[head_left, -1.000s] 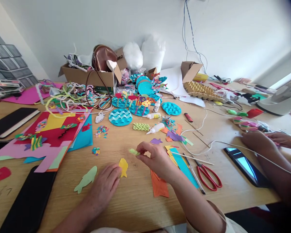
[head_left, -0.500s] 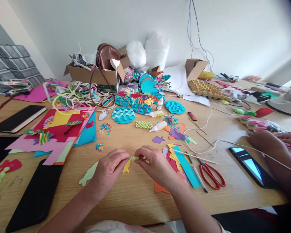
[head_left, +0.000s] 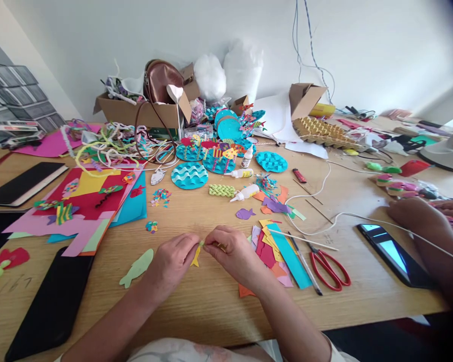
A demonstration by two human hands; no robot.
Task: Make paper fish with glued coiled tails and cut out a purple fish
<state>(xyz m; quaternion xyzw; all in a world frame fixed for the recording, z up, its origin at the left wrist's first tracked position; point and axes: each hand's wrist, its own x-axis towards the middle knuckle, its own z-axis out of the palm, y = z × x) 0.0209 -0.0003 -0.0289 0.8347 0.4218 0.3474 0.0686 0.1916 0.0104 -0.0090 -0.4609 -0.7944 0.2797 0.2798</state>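
— Where to look first?
— At the green strip, up at the fingertips, between the left hand and the right hand, over the bench.
— And the grip?
— Clamped on the strip from both sides, thumb pressed to fingers in each hand, and hiding most of it.
— Anything close by?
— Just under the fingertips, a yellow fish, partly covered, visible mainly at the tail. Left of the left hand, lying flat, a pale green fish.
— Beyond the right hand?
— A pile of cut paper, including a long blue strip. Further right, red-handled scissors, then a phone.
— Farther up the bench?
— A purple fish, then a glue bottle on its side, nozzle toward a braided green piece. Behind those, blue discs.
— Off to the left?
— Coloured paper in overlapping sheets, near a black notebook. Toward the wall, a cardboard box with a brown bag.
— Anyone else?
— At the right edge, another person's arm, beside the phone.
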